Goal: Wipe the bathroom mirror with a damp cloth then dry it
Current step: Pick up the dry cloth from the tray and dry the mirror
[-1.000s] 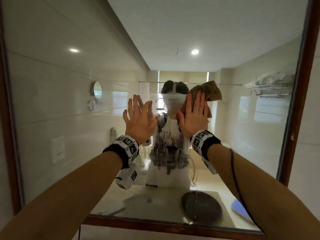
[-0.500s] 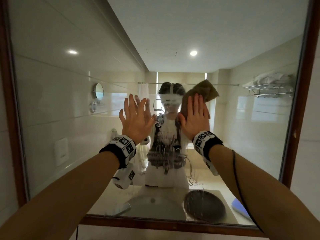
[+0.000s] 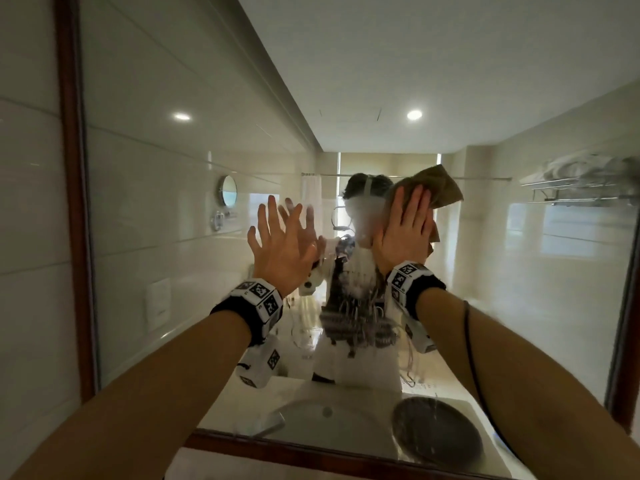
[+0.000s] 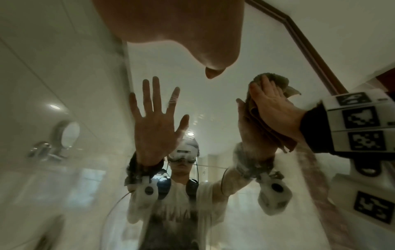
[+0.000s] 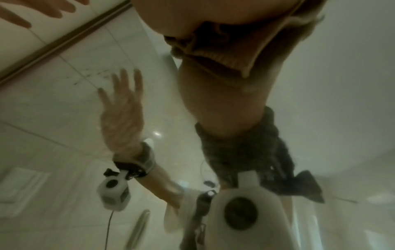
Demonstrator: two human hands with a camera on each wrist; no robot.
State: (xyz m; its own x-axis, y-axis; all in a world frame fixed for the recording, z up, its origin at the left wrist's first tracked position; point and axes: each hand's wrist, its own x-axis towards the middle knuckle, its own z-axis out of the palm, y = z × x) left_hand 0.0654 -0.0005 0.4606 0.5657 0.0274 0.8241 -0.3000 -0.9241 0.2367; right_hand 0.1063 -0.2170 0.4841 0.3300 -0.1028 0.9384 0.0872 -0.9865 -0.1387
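My right hand (image 3: pixel 403 233) lies flat with straight fingers just right of the head view's centre, pressing the brown cloth (image 3: pixel 436 190) against the mirror (image 3: pixel 207 202), one corner of it poking out to the upper right above my fingertips. My left hand (image 3: pixel 280 244) is spread open just left of centre with nothing in it, palm toward the glass; I cannot tell whether it touches. The cloth looks soft, light and limp, so I judge it handles best bunched under a flat palm, while the glass is hard, slick and breakable, wanting even, moderate pressure.
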